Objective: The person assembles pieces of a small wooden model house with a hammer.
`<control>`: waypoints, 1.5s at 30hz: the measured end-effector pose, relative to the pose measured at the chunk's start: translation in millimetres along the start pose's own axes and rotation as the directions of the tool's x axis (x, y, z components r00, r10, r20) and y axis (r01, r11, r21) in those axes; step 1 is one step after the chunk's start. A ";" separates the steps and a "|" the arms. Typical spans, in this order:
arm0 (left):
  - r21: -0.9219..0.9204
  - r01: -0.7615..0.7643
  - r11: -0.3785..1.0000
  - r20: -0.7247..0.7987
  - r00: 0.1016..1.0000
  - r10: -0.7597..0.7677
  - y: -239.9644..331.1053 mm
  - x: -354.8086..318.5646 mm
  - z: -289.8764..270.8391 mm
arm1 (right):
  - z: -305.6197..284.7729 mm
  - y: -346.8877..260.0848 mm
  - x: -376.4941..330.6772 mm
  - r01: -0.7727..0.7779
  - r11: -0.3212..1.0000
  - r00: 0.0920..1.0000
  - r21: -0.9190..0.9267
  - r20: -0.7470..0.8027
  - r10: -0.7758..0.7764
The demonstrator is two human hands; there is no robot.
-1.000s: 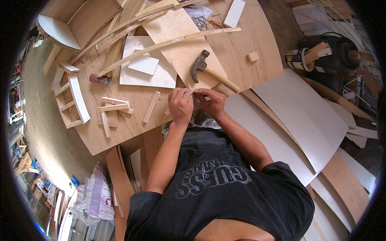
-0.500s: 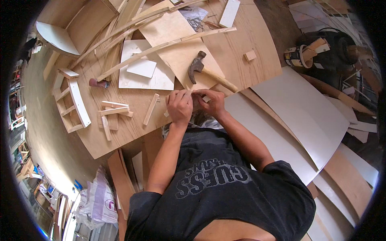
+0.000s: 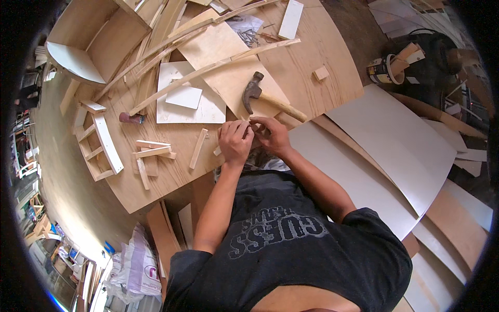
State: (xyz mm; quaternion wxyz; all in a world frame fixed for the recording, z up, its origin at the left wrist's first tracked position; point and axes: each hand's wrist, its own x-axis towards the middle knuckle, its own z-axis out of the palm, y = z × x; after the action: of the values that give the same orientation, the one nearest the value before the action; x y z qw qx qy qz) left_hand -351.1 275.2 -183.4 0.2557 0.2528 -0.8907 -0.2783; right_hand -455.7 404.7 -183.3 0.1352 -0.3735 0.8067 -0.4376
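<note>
Close together at the near edge of the wooden table (image 3: 340, 78), my left hand (image 3: 236, 141) and my right hand (image 3: 272, 136) both have curled fingers. Their fingertips meet in a pinch, and whatever lies between them is too small and covered to make out. Just beyond my fingers lies a claw hammer (image 3: 278, 105), its dark head to the left and its wooden handle slanting toward the right. Under it rests a pale plywood panel (image 3: 223, 60). Left of my left hand is a short wooden strip (image 3: 198, 148), with several crossed wood sticks (image 3: 153, 151) farther left.
A small curved wooden frame (image 3: 105, 140) stands at the table's left. Long thin strips (image 3: 218, 63) cross the tabletop near a white board (image 3: 210, 113). Nails (image 3: 248, 36) lie on plastic at the back, near a small wood block (image 3: 320, 73). Large white sheets (image 3: 384, 140) spread at the right.
The view has shifted slightly, so the table and its pieces sit a little differently. My hands stay together at the table edge, with the fingers slightly re-placed.
</note>
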 end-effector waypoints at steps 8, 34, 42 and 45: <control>0.011 0.011 1.000 0.074 0.997 -0.011 0.6 7.1 -13.9 | 7.3 9.5 10.3 -0.118 0.990 0.993 0.079 0.024 0.116; 0.060 -0.031 0.998 0.081 0.996 0.026 8.2 5.5 -14.5 | -34.1 0.0 28.1 -0.028 0.961 0.939 -0.274 -0.337 -0.069; 0.005 -0.060 0.998 0.049 0.997 0.060 9.9 7.5 -9.6 | -33.9 29.0 49.9 -0.093 0.873 0.995 -0.479 -0.074 0.066; 0.022 -0.068 0.997 0.041 0.997 0.067 5.9 3.6 -6.3 | -45.1 19.1 49.7 -0.206 0.906 0.977 -0.370 -0.025 0.212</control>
State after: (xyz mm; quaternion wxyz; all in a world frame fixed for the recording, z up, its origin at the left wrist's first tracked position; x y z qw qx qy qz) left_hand -351.8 275.0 -174.1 0.2439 0.2197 -0.9069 -0.2643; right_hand -523.5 402.6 -167.2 0.1145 -0.3072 0.9090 -0.2574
